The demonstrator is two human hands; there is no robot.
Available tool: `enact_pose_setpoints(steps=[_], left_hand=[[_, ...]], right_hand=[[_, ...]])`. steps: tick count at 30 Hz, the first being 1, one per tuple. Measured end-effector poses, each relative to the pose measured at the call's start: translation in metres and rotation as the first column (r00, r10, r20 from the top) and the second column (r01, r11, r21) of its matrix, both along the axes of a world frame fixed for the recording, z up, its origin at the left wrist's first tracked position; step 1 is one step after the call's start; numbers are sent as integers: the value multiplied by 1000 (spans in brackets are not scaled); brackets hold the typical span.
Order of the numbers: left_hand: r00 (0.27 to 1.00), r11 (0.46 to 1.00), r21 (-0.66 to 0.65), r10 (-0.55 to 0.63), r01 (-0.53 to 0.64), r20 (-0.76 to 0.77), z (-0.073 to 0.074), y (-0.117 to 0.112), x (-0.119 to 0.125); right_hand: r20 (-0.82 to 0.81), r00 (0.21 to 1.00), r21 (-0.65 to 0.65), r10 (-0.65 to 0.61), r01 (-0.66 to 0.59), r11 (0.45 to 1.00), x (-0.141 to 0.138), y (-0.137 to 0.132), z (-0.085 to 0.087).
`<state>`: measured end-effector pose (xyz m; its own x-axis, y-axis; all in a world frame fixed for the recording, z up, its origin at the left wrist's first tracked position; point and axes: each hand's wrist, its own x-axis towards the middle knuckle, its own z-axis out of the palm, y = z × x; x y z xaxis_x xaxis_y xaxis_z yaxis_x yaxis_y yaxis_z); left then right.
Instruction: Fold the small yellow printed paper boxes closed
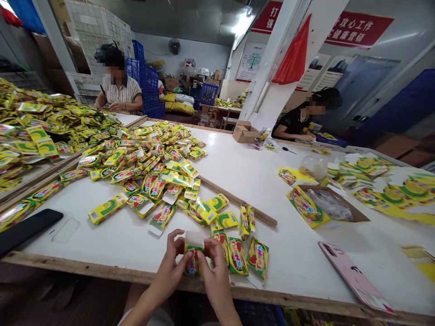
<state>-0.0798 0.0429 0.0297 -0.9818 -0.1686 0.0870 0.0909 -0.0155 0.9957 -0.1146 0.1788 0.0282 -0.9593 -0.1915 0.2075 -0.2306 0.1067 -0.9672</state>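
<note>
At the table's near edge, both my hands hold one small yellow-green candy box [193,260] upright, its white top flap raised. My left hand [175,258] grips its left side with thumb and fingers. On the right side my right hand [214,260] does the same, thumb pressed on the front. Right beside that hand lie several filled-looking boxes [238,256] in a row, with another box [258,257] at the end. Two narrow boxes [247,222] stand just behind them. Beyond my hands spreads a heap of similar small boxes [152,167], some with open flaps.
A wooden strip [238,201] lies across the white table [231,158]. To the right are a pink phone [353,274], an open display carton [322,206] and flat printed cartons [401,190]. A black phone [30,228] lies left. Two people sit across the table.
</note>
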Motion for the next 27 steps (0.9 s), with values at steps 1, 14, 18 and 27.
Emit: enact_pose_setpoints(steps=[1,14,18,27], left_hand=[[1000,1000,21,7,-7,3,-1,-1,0],[999,994,-112,12,-17,-40,1,-2,-21],[999,999,-53,8,-11,-46,-1,-2,-20],[1000,993,-112,20,-23,-21,10,-1,-14]], right_hand=[[-5,1000,-1,5,-5,1000,-1,-2,0],[-57,998,115,16,-9,993,-24,14,2],[-74,997,65,4,1,998,-23,12,1],[-132,990,151,41,-21,988,-18,11,17]])
